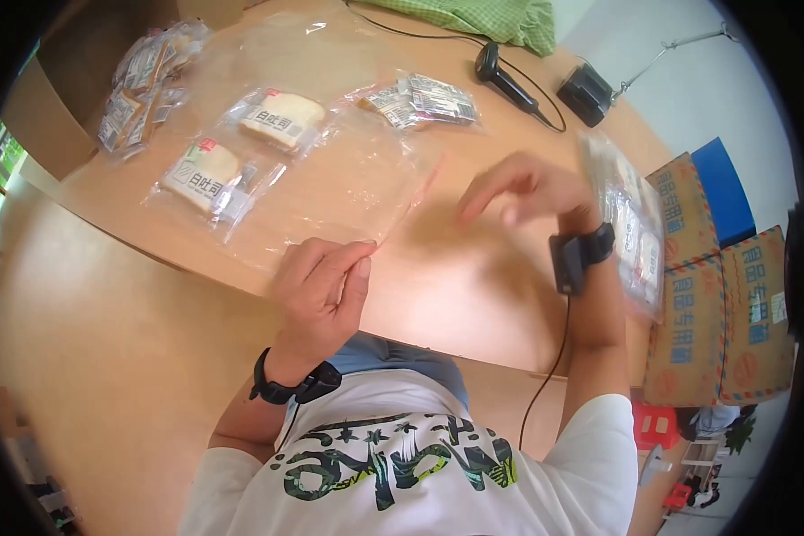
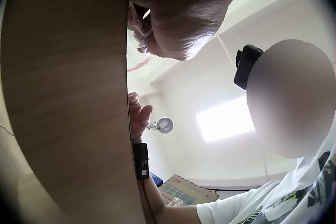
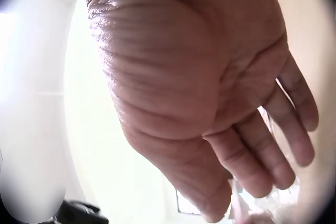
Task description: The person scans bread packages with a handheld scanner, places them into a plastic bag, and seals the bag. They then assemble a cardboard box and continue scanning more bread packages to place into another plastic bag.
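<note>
My left hand (image 1: 322, 290) pinches the near edge of a large clear plastic bag (image 1: 353, 192) between thumb and forefinger, close to the table's front edge. A thin reddish strip runs along the bag's right side. Two wrapped slices of white toast (image 1: 283, 118) lie at the bag's left part, one nearer me than the other. Over the table to the right of the bag, my right hand (image 1: 531, 192) hangs with nothing in it, its fingers spread and relaxed. The right wrist view shows the palm of that hand (image 3: 199, 77) and its extended fingers.
Several small packets (image 1: 143, 85) are heaped at the far left, and more packets (image 1: 433, 98) lie behind the bag. A black handheld scanner (image 1: 509, 89) with a cable is at the back. Filled clear bags (image 1: 630, 223) lie at right, beside cardboard cartons (image 1: 688, 330).
</note>
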`<move>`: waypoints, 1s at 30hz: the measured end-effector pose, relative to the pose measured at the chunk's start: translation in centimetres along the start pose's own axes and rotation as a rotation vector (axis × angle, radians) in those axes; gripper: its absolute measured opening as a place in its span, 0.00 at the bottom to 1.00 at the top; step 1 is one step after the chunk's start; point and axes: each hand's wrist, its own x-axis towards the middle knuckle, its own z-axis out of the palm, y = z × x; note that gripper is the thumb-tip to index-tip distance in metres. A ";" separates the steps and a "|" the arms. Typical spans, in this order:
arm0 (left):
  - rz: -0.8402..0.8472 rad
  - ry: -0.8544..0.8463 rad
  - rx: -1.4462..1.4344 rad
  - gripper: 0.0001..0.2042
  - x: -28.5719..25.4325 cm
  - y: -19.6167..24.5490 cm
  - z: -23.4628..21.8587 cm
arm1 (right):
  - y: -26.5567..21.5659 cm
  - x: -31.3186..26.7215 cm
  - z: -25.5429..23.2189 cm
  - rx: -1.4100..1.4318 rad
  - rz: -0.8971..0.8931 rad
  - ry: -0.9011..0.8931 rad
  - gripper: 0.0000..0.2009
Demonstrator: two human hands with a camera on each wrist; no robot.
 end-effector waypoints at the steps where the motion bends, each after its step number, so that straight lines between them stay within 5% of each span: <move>1: 0.014 -0.007 0.014 0.08 0.0 0.0 0.0 | 0.9 -1.2 -1.2 0.090 0.026 0.142 0.18; 3: 0.044 -0.026 0.047 0.09 0.1 0.2 -0.1 | 2.7 -1.3 -2.7 -0.032 0.217 0.697 0.27; 6: 0.029 -0.056 0.080 0.08 0.1 0.3 -0.2 | 7.9 0.2 -3.9 -0.733 0.197 0.985 0.37; 9: 0.073 -0.028 0.090 0.08 0.2 0.1 0.0 | 11.5 2.7 -4.4 -0.817 0.148 0.982 0.44; 13: 0.051 -0.042 0.098 0.07 0.0 0.2 0.1 | 9.6 3.8 -3.7 -0.886 0.267 0.872 0.26; 16: 0.048 -0.046 0.095 0.07 0.0 0.1 0.1 | 10.8 3.5 -3.8 -1.078 0.166 0.958 0.18; 22: 0.008 -0.030 0.076 0.07 -0.2 0.1 0.1 | 8.1 0.8 -1.8 0.106 0.056 1.207 0.14; 30: -0.042 -0.044 0.010 0.06 -0.2 0.1 -0.1 | 7.8 -4.7 0.5 0.501 0.010 1.002 0.12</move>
